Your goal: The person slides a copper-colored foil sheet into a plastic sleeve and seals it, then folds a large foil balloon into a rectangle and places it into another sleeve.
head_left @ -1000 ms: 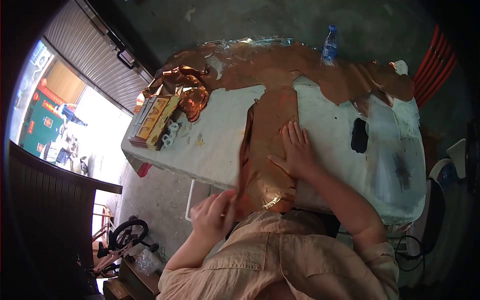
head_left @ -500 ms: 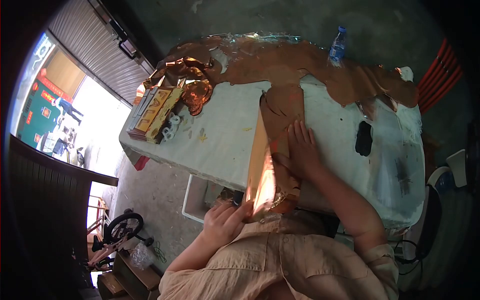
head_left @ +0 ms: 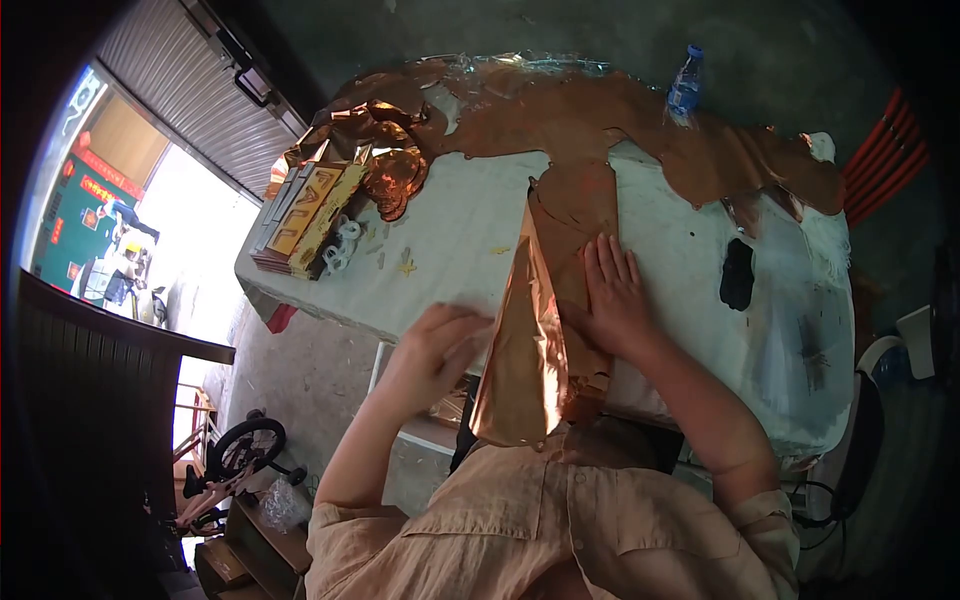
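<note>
A long strip of copper-coloured foil (head_left: 525, 350) lies lengthwise over the near edge of the table, its left side folded up and shiny. My right hand (head_left: 618, 297) rests flat on the brown, dull part of the strip, fingers stretched out. Just left of the foil's folded edge is my left hand (head_left: 437, 350), slightly blurred, with loosely bent fingers and nothing visible in them. The strip's far end meets a wide brown sheet (head_left: 520, 110) spread along the back of the table.
Stacked gold-lettered boxes (head_left: 305, 220) and crumpled copper foil (head_left: 393, 175) sit at the table's left. White rings (head_left: 343, 248) lie beside them. A water bottle (head_left: 686, 85) stands at the back; a black object (head_left: 737, 273) lies to the right. A bicycle (head_left: 245, 450) is on the floor.
My left hand has let go of the foil's near corner and moved up and left. The loosened foil flap now hangs wider at the near end. My right hand stays flat on the strip.
</note>
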Available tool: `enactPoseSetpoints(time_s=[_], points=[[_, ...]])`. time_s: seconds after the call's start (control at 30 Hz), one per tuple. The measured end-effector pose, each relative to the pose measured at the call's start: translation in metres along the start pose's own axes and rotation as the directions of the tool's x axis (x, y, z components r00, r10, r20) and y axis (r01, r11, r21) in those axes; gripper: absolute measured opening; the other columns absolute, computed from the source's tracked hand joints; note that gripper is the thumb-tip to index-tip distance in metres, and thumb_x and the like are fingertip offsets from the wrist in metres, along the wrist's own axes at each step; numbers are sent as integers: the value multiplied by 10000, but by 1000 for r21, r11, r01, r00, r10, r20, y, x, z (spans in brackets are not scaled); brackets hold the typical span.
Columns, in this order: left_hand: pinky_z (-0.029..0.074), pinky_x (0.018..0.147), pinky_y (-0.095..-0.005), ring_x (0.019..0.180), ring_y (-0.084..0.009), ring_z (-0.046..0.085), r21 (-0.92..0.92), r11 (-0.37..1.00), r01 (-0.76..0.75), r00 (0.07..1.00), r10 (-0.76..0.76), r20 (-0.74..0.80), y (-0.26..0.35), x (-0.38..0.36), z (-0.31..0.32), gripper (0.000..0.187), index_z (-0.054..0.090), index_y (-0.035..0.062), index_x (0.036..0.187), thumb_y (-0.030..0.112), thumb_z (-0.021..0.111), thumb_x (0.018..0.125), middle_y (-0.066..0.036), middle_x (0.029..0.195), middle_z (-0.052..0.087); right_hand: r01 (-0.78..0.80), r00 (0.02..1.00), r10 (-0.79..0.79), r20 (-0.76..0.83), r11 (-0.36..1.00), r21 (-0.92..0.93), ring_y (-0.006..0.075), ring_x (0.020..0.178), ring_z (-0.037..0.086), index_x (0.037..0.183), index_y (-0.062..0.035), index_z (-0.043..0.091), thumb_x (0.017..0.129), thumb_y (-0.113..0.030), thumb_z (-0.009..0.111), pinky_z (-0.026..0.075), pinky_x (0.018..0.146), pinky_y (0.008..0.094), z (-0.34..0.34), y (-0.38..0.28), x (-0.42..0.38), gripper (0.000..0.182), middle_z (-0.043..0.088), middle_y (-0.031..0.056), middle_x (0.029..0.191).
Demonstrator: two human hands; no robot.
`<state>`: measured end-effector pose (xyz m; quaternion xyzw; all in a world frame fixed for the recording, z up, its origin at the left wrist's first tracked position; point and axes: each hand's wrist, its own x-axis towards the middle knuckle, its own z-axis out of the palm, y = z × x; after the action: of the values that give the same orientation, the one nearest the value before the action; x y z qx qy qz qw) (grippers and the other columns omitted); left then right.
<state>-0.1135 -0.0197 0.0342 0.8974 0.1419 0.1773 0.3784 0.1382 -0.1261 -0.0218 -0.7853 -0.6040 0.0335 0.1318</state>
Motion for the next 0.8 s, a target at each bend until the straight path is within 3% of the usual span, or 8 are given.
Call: enactPoseSetpoints(time_s=[0.03,0.13,0.27,0.47,0.57,0.67,0.7,0.8], points=[[426,957,-413,1135,-304,533,228,971,-71,996,81,-39,-8,7,3,401,571,29,1209,118,629,823,-141,1227,567,-5,1000,5,8,1000,14,350,1411,143,1428,59,193,843,-499,544,101,1141,473,-1,0,0,881,193,261,1488],[318,1064,-452,1312,-312,367,315,938,-147,985,108,135,-15,20,14,423,553,38,1232,165,619,833,-145,1354,466,1,1000,-2,27,1000,3,349,1412,139,1427,60,188,830,-444,586,99,1143,469,-3,0,0,877,186,255,1492],[281,1091,-471,1329,-309,351,357,907,-225,964,154,218,-8,33,22,501,525,64,1271,265,631,825,-135,1363,458,16,1000,-16,9,999,-27,348,1413,138,1424,68,189,809,-369,628,97,1146,465,4,4,0,872,176,255,1495],[262,1098,-479,1337,-302,340,295,912,-285,941,207,268,-8,48,19,577,511,89,1291,333,665,791,-128,1375,447,58,996,-63,-62,995,-85,361,1404,162,1404,84,231,790,-454,620,102,1139,489,11,7,0,904,210,273,1477],[213,1103,-519,1364,-310,295,376,915,-147,973,65,222,-19,50,17,664,447,107,1351,381,665,786,-120,1420,403,25,999,-26,-38,1000,-4,363,1404,162,1406,78,234,799,-419,618,112,1135,494,6,4,0,873,215,272,1475],[152,1118,-529,1393,-310,236,296,937,-184,956,101,274,-11,51,24,695,405,115,1385,376,660,793,-111,1448,372,60,996,-63,-67,997,-48,366,1399,177,1398,79,255,820,-352,589,120,1133,494,9,7,-2,795,229,274,1468],[92,1127,-533,1409,-310,191,328,911,-248,941,146,307,-8,53,26,713,372,119,1408,381,646,804,-107,1470,341,81,993,-87,-75,994,-77,361,1402,171,1406,74,237,833,-235,536,121,1137,483,7,6,-3,717,216,262,1476],[72,1128,-536,1412,-310,182,412,896,-164,961,51,271,-10,52,28,719,350,125,1422,389,629,815,-103,1478,329,74,994,-80,-80,995,-73,353,1405,171,1414,67,224,854,-95,443,125,1139,476,15,11,-1,622,210,250,1481]])
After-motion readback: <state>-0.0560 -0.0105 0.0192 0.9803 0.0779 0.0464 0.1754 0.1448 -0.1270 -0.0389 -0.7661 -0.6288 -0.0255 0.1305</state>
